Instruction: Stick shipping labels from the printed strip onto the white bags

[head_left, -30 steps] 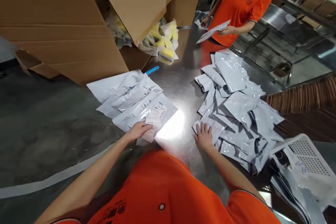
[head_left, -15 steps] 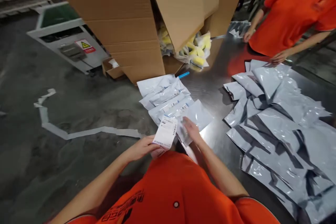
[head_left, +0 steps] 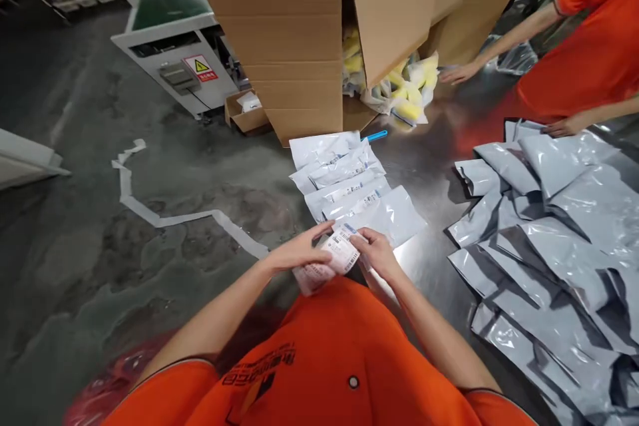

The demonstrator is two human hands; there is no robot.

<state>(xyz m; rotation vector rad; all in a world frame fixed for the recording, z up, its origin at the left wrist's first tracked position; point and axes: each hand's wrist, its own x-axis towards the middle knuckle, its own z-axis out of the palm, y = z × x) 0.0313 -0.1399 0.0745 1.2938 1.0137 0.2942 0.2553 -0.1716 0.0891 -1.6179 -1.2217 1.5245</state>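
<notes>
Close to my body, my left hand [head_left: 304,249] grips a strip of white printed labels [head_left: 341,247], thumb and fingers on its left part. My right hand [head_left: 377,251] pinches the strip's upper right edge. The lower end of the strip folds down beneath my left hand. Just beyond my hands, several white plastic mailer bags [head_left: 334,176] with printed labels overlap in a row on the metal table [head_left: 424,193]. The nearest bag [head_left: 399,216] shows no label. What lies behind my right fingers is partly hidden.
A large heap of grey-white bags [head_left: 564,239] covers the table's right side. A big cardboard box [head_left: 299,40] with yellow wrapped items [head_left: 409,96] stands ahead, a blue tool [head_left: 375,136] near it. A co-worker [head_left: 584,73] reaches in at the right; paper strip [head_left: 184,218] trails across the floor.
My right hand has moved from beside the label strip onto its edge. The strip has tilted, and my left hand reaches farther over it. The co-worker's farther hand has moved toward the yellow items.
</notes>
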